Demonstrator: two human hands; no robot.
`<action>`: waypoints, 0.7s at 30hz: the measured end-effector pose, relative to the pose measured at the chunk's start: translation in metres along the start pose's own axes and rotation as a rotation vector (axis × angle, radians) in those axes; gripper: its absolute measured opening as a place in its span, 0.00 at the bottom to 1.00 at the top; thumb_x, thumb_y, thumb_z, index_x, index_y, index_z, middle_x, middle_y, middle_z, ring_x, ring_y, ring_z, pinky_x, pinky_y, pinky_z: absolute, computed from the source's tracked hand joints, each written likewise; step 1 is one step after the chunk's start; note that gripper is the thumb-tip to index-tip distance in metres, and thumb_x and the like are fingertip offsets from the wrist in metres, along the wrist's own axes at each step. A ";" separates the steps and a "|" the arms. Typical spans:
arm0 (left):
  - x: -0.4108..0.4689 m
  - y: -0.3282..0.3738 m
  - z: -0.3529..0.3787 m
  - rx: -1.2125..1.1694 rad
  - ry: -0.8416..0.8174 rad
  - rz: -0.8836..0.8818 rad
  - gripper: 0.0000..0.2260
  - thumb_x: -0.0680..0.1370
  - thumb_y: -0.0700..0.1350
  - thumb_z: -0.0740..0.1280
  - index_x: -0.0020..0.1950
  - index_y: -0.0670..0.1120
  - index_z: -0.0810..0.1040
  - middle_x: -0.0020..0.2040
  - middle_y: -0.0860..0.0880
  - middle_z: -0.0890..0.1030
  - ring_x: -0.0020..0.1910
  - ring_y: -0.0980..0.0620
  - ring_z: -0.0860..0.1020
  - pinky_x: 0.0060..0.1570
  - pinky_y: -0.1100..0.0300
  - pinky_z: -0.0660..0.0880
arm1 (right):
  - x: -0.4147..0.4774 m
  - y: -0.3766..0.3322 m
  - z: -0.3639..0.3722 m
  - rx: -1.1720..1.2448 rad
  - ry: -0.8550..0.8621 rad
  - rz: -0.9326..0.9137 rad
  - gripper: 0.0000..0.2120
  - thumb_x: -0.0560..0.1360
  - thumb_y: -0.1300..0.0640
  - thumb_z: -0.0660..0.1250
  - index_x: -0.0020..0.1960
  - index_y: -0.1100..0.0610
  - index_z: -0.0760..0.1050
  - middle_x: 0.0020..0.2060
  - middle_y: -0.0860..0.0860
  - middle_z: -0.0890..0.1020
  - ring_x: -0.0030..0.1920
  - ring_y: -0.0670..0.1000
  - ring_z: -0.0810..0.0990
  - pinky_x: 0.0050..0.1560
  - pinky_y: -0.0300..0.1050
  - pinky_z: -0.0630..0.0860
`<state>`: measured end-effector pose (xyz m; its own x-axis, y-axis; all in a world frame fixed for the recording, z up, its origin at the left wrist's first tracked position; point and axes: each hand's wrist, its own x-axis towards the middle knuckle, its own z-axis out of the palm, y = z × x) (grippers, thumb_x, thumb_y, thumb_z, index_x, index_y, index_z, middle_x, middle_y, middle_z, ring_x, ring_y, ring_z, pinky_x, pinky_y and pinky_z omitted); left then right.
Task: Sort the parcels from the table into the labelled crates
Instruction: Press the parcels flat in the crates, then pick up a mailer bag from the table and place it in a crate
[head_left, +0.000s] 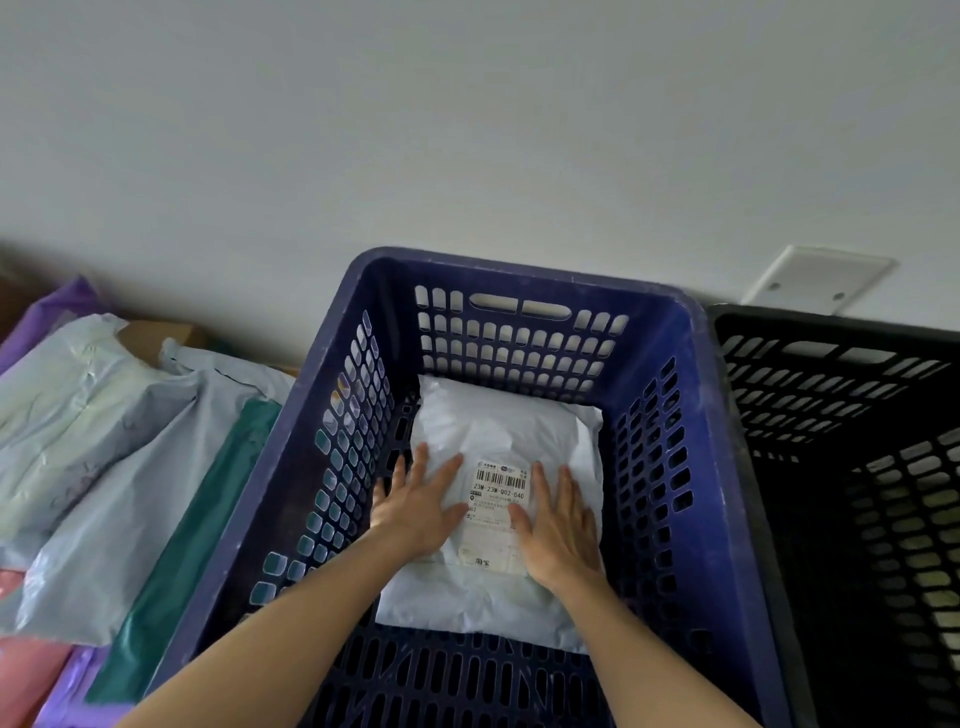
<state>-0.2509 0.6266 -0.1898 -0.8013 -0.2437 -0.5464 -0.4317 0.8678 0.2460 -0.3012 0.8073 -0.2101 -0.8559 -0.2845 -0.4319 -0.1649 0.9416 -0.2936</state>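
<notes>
Both forearms reach down into the blue crate (711, 467); the left hand (421, 504) and right hand (558, 525) lie flat, fingers straight, on the white parcel (498, 415), which lies on the crate's floor, label (496, 512) up; they press rather than grasp, probably to settle it flat; beside it stands a black crate (831, 395), seemingly empty though its depths are dim; more parcels (104, 441) wait piled at the left.
</notes>
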 end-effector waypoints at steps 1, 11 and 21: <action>-0.002 0.001 -0.003 -0.009 -0.003 -0.003 0.31 0.80 0.61 0.55 0.76 0.65 0.38 0.77 0.50 0.33 0.77 0.42 0.41 0.73 0.39 0.47 | 0.001 -0.003 -0.002 0.006 0.003 0.012 0.32 0.81 0.39 0.48 0.78 0.45 0.36 0.77 0.53 0.37 0.78 0.56 0.39 0.76 0.57 0.44; -0.041 0.011 -0.046 -0.056 0.118 0.054 0.29 0.82 0.51 0.58 0.79 0.57 0.46 0.79 0.43 0.49 0.77 0.42 0.52 0.69 0.43 0.65 | -0.008 -0.024 -0.047 0.192 0.125 0.007 0.31 0.82 0.43 0.53 0.79 0.50 0.45 0.78 0.53 0.42 0.77 0.58 0.53 0.73 0.56 0.61; -0.121 0.013 -0.143 0.002 0.513 0.333 0.24 0.82 0.46 0.56 0.77 0.52 0.56 0.78 0.47 0.57 0.75 0.46 0.58 0.63 0.47 0.69 | -0.066 -0.089 -0.120 0.310 0.380 -0.111 0.28 0.83 0.45 0.52 0.79 0.53 0.50 0.79 0.52 0.48 0.77 0.54 0.51 0.71 0.54 0.59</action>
<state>-0.2181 0.6054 -0.0062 -0.9906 -0.1359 0.0148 -0.1231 0.9341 0.3352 -0.2891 0.7634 -0.0533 -0.9691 -0.2396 -0.0592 -0.1609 0.7949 -0.5850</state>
